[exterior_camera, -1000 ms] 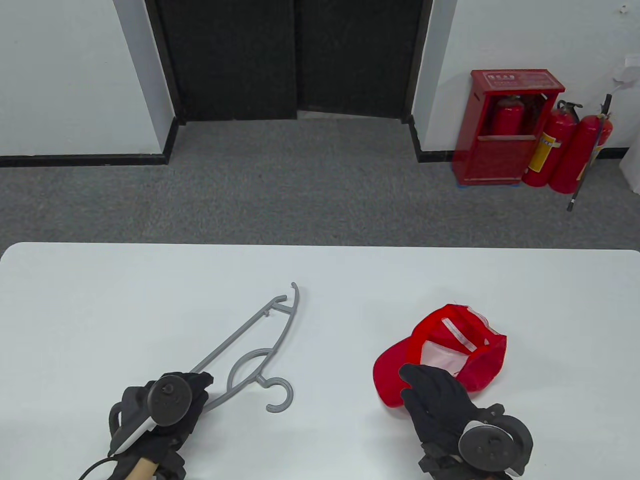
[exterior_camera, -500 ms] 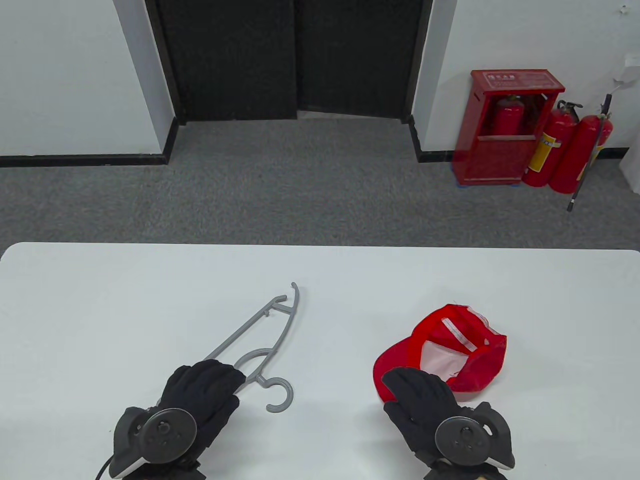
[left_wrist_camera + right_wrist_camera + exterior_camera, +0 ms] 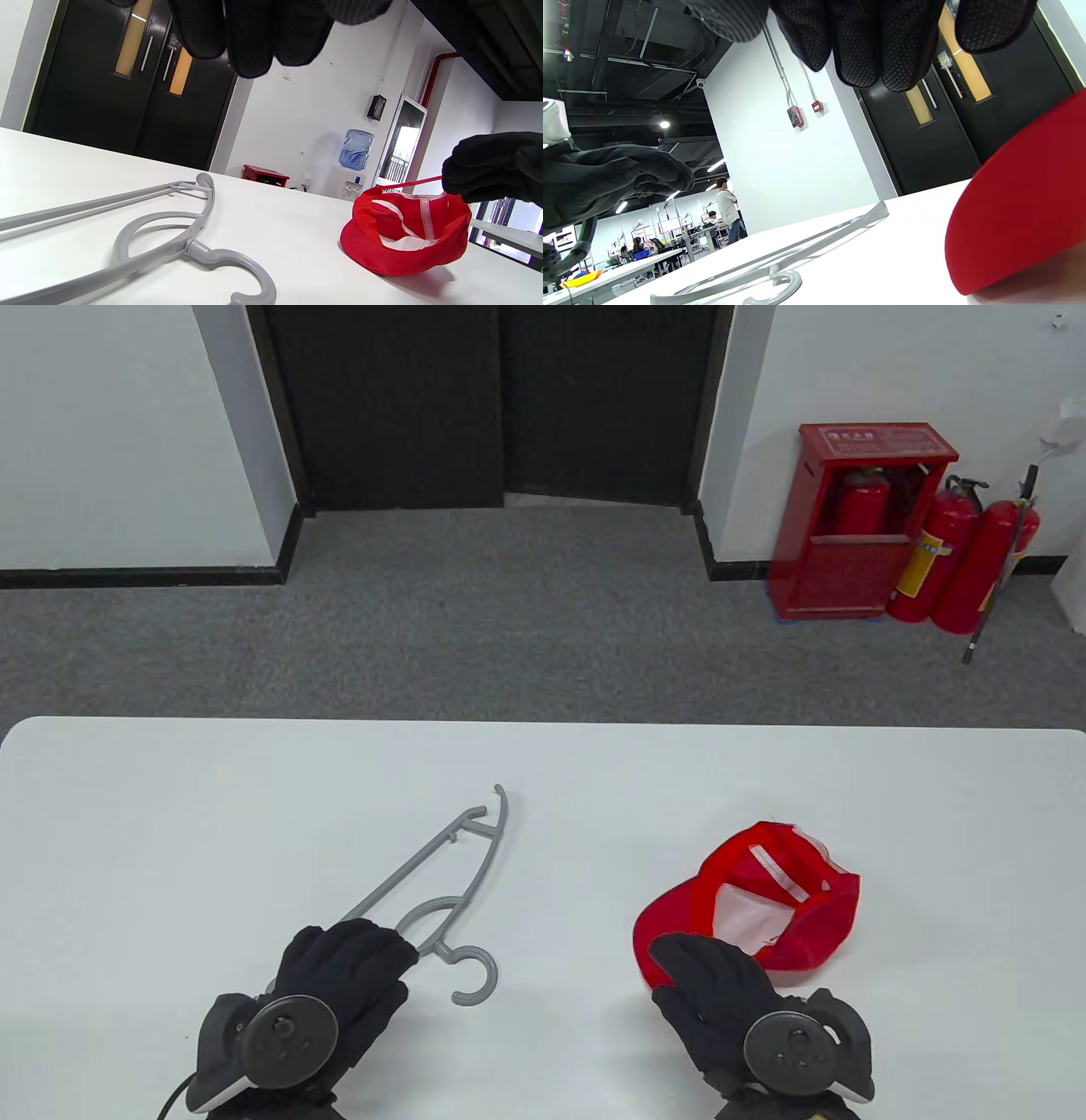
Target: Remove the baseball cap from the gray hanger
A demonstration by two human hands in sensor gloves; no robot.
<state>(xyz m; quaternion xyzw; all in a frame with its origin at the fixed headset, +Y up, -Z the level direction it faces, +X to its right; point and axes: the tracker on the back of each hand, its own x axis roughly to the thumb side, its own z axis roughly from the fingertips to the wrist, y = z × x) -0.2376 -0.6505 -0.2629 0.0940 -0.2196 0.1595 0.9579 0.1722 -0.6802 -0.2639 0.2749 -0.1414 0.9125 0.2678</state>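
white table holds gray hanger (flat), red baseball cap apart.

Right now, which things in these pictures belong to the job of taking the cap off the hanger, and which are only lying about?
Belong to the job:
- red baseball cap, upside down on the table, apart from the hanger
- gray hanger, flat on the table
- left hand over the hanger's near end
- right hand at the cap's brim

Only about:
- white table
- red fire extinguishers and cabinet
- black doors
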